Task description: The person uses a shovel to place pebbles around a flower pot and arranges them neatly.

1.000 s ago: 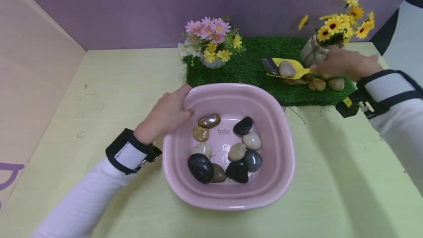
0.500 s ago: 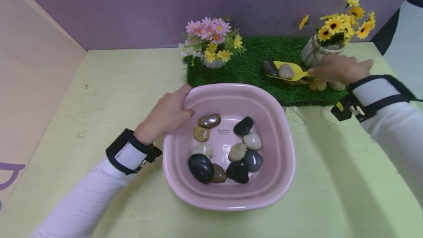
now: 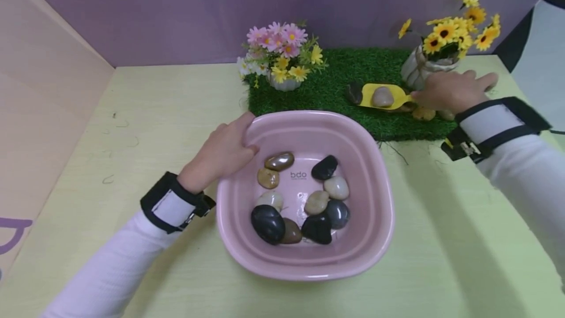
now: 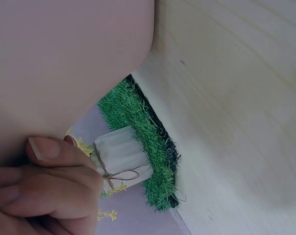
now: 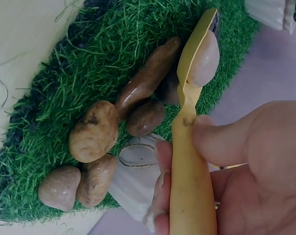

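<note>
My left hand point(image 3: 225, 149) grips the far-left rim of a pink plastic basin point(image 3: 384, 210); in the left wrist view its fingers point(image 4: 50, 191) curl at the basin's outer wall. Several polished stones lie in the basin, among them a large black one point(image 3: 268, 224) and a white one point(image 3: 336, 188). My right hand point(image 3: 452, 91) holds a yellow toy shovel point(image 5: 192, 171) by its handle, over the grass mat. A pale pinkish stone point(image 3: 382, 96) sits in the shovel's scoop. At the scoop's front edge is a dark grey stone point(image 3: 354, 93), tilted down toward the grass.
The green artificial grass mat point(image 3: 344, 63) bears a pink-and-yellow flower pot point(image 3: 284, 84) and a sunflower pot point(image 3: 415, 70). Brown stones point(image 5: 94, 131) lie on it under and beside the shovel. A purple wall point(image 3: 176, 13) stands behind the wooden table point(image 3: 145, 126).
The dark grey stone has slid from the scoop to its front edge, while the pale stone stays in. My right hand has shifted slightly left; my left hand has kept its place.
</note>
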Demonstrator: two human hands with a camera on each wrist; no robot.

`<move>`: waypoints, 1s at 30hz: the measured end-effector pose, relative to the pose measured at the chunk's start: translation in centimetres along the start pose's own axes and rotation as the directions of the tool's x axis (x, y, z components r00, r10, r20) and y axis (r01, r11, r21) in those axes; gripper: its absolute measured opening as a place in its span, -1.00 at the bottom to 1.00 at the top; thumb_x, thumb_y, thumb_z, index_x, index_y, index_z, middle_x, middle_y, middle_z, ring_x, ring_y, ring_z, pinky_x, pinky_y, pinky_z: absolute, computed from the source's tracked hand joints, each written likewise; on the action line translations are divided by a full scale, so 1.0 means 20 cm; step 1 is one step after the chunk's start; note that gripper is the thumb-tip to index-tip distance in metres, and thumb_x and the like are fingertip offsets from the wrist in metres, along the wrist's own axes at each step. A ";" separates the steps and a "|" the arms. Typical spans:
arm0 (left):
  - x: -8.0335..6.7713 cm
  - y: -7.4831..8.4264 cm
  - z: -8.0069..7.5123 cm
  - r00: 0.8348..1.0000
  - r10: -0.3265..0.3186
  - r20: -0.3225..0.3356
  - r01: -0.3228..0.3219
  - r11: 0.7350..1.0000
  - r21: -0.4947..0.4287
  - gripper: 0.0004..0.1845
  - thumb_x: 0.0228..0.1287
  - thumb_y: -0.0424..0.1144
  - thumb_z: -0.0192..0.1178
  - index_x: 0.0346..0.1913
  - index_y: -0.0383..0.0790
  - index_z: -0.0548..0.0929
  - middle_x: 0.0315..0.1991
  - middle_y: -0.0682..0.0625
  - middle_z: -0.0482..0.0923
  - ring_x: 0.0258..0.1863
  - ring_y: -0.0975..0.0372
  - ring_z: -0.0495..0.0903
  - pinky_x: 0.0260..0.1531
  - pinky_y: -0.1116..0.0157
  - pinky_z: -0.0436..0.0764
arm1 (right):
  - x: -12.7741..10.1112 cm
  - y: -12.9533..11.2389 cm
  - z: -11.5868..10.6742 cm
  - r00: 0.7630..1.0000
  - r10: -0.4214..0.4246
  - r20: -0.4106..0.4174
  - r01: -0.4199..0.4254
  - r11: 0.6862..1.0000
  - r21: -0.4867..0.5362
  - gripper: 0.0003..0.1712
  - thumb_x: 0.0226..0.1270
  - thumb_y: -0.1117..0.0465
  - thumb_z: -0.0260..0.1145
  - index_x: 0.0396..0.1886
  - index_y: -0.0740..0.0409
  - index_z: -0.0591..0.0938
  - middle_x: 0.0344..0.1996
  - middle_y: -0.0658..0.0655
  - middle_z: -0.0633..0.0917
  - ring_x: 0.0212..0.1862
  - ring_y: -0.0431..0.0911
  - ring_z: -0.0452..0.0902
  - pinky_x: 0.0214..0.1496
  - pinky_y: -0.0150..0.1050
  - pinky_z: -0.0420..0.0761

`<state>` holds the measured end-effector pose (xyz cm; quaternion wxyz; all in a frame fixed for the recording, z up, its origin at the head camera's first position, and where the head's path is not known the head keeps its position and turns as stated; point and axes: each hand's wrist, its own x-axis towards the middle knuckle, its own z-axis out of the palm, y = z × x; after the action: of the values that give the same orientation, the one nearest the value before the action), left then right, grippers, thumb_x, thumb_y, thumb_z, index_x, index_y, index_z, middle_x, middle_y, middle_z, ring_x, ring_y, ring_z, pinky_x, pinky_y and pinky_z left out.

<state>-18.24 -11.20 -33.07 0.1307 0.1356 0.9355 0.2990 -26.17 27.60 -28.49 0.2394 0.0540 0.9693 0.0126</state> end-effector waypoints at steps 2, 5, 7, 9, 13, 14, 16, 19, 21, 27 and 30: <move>0.00 0.00 0.00 1.000 -0.001 0.000 0.001 1.000 -0.003 -0.61 0.31 -0.27 0.13 0.17 -0.20 0.38 -0.17 -0.22 0.64 -0.60 0.14 0.69 -0.74 0.34 0.67 | -0.01 -0.02 0.00 0.999 0.014 -0.030 -0.014 1.000 -0.011 -0.34 0.56 -0.16 -0.15 -0.09 0.32 0.64 0.27 0.65 0.27 0.22 0.66 0.05 0.27 0.69 -0.19; 0.00 0.00 0.00 1.000 -0.003 0.000 0.003 1.000 -0.009 -0.60 0.31 -0.28 0.13 0.18 -0.20 0.38 -0.16 -0.23 0.64 -0.61 0.14 0.69 -0.75 0.33 0.67 | -0.02 -0.04 0.00 0.998 0.034 -0.058 -0.036 0.999 -0.021 -0.38 0.55 -0.14 -0.12 -0.18 0.30 0.64 0.23 0.66 0.30 0.20 0.63 0.07 0.27 0.66 -0.14; 0.00 0.00 0.00 1.000 -0.002 0.003 0.002 1.000 -0.012 -0.59 0.31 -0.28 0.12 0.19 -0.20 0.38 -0.16 -0.24 0.64 -0.61 0.14 0.69 -0.75 0.33 0.67 | -0.02 -0.06 0.00 0.996 0.050 -0.071 -0.052 0.998 -0.033 -0.43 0.52 -0.11 -0.08 -0.23 0.30 0.62 0.19 0.65 0.33 0.19 0.61 0.08 0.26 0.64 -0.09; 0.00 0.00 0.00 1.000 0.001 0.002 -0.001 1.000 -0.009 -0.60 0.31 -0.28 0.12 0.18 -0.20 0.38 -0.16 -0.24 0.64 -0.61 0.14 0.69 -0.75 0.34 0.67 | -0.03 -0.07 0.01 0.995 0.060 -0.082 -0.064 0.997 -0.045 -0.50 0.48 -0.06 -0.01 -0.30 0.28 0.61 0.12 0.63 0.38 0.16 0.58 0.11 0.24 0.62 -0.04; 0.00 -0.01 0.00 1.000 -0.002 0.002 0.002 1.000 -0.010 -0.60 0.31 -0.28 0.12 0.19 -0.20 0.38 -0.16 -0.24 0.64 -0.62 0.14 0.69 -0.75 0.33 0.67 | -0.03 -0.08 0.01 0.993 0.052 -0.104 -0.058 0.997 -0.059 -0.62 0.40 0.02 0.07 -0.40 0.22 0.60 -0.02 0.56 0.48 0.08 0.54 0.17 0.18 0.62 -0.01; 0.00 -0.01 0.00 1.000 -0.001 0.004 0.001 1.000 -0.013 -0.60 0.31 -0.28 0.12 0.19 -0.21 0.38 -0.17 -0.25 0.64 -0.62 0.14 0.69 -0.75 0.33 0.67 | -0.03 -0.09 0.02 0.993 0.051 -0.111 -0.058 0.997 -0.059 -0.63 0.39 0.03 0.07 -0.40 0.23 0.59 -0.04 0.55 0.49 0.07 0.53 0.18 0.18 0.62 -0.01; 0.00 -0.01 0.00 1.000 0.000 0.006 0.000 1.000 -0.016 -0.60 0.31 -0.28 0.12 0.19 -0.21 0.37 -0.16 -0.25 0.64 -0.62 0.15 0.69 -0.75 0.33 0.67 | -0.03 -0.09 0.02 0.992 0.049 -0.120 -0.056 0.997 -0.054 -0.64 0.38 0.04 0.08 -0.40 0.23 0.59 -0.07 0.54 0.49 0.06 0.53 0.19 0.17 0.63 -0.01; 0.00 -0.01 0.00 1.000 0.004 0.010 -0.004 1.000 -0.022 -0.60 0.32 -0.29 0.11 0.19 -0.21 0.37 -0.15 -0.25 0.64 -0.62 0.15 0.69 -0.74 0.33 0.67 | -0.03 -0.09 0.02 0.991 0.047 -0.129 -0.053 0.998 -0.046 -0.65 0.36 0.05 0.10 -0.39 0.25 0.59 -0.07 0.56 0.49 0.05 0.53 0.19 0.17 0.63 -0.02; 0.00 -0.01 0.00 1.000 0.002 0.009 -0.002 1.000 -0.020 -0.59 0.32 -0.28 0.11 0.20 -0.21 0.37 -0.15 -0.25 0.64 -0.62 0.15 0.69 -0.75 0.33 0.67 | -0.04 -0.09 0.02 0.989 0.042 -0.139 -0.049 0.998 -0.048 -0.65 0.36 0.06 0.10 -0.41 0.25 0.59 -0.07 0.56 0.49 0.05 0.54 0.20 0.18 0.63 -0.03; 0.00 -0.01 0.00 1.000 -0.004 0.010 0.004 1.000 -0.020 -0.58 0.32 -0.28 0.12 0.21 -0.20 0.37 -0.14 -0.25 0.64 -0.61 0.15 0.69 -0.74 0.33 0.67 | -0.05 -0.10 0.02 0.985 0.021 -0.172 -0.034 0.997 -0.075 -0.66 0.35 0.09 0.10 -0.45 0.26 0.60 -0.13 0.55 0.51 0.04 0.55 0.20 0.17 0.62 -0.02; 0.00 0.00 0.00 1.000 -0.003 0.014 0.003 1.000 -0.028 -0.59 0.32 -0.29 0.11 0.20 -0.21 0.37 -0.14 -0.25 0.64 -0.61 0.15 0.69 -0.74 0.33 0.68 | -0.06 -0.11 0.01 0.980 0.028 -0.199 -0.053 0.991 -0.120 -0.68 0.34 0.12 0.09 -0.41 0.30 0.58 -0.18 0.55 0.50 0.03 0.54 0.22 0.17 0.60 0.05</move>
<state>-18.24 -11.25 -33.16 0.1397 0.1345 0.9304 0.3109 -25.26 25.32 -28.33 0.1449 0.0572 0.9843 0.0833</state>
